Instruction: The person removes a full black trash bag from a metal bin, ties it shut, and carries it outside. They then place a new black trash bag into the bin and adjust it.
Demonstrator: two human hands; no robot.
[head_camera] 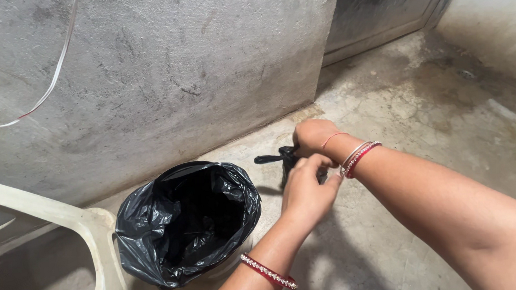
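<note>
Fingers of our left hand and right hand clench a black bag, mostly hidden behind them, beside the lined bin on the floor.

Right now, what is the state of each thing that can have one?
Bin liner: open, mouth spread wide, inside too dark to see.
Small black bag: off the floor, gripped by both hands.
Left hand: closed on the bag.
Right hand: closed on the bag.
Chair: upright beside the liner.
</note>
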